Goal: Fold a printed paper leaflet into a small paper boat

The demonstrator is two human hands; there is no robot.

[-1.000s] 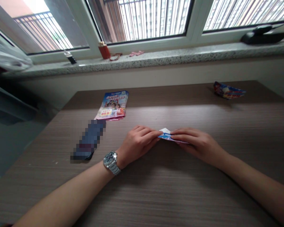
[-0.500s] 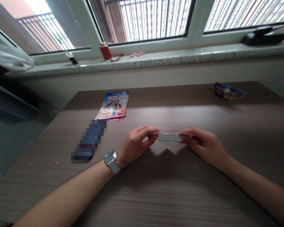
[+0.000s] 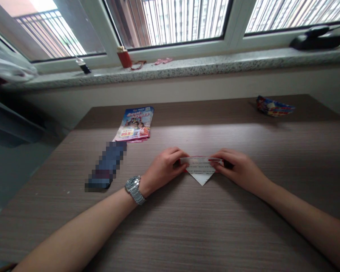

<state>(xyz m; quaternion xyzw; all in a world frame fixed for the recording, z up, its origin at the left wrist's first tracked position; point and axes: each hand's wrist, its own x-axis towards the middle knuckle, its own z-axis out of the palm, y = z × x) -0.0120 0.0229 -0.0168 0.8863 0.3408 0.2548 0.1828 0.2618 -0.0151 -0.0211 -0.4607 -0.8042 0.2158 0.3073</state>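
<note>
A folded paper (image 3: 201, 170) with lines of print and a reddish edge is at the middle of the table, its white triangular point toward me. My left hand (image 3: 166, 168), below which I wear a metal watch (image 3: 134, 189), pinches the paper's left corner between thumb and fingers. At the right corner, my right hand (image 3: 238, 166) grips the paper the same way. A stack of printed flyers (image 3: 136, 124) lies behind my left hand. Near the table's far right edge stands a colourful folded paper piece (image 3: 274, 107).
A dark, pixelated flat object (image 3: 107, 166) lies left of my left hand on the wooden table (image 3: 170, 234). Along the stone windowsill (image 3: 209, 68) are a red container (image 3: 124, 57), a pink item (image 3: 163, 61), a small bottle (image 3: 83, 66) and a black device (image 3: 317, 39).
The paper has tilted, so its printed face and downward point now show fully. Both hands still hold its corners and have shifted only slightly. The whole view has moved a little.
</note>
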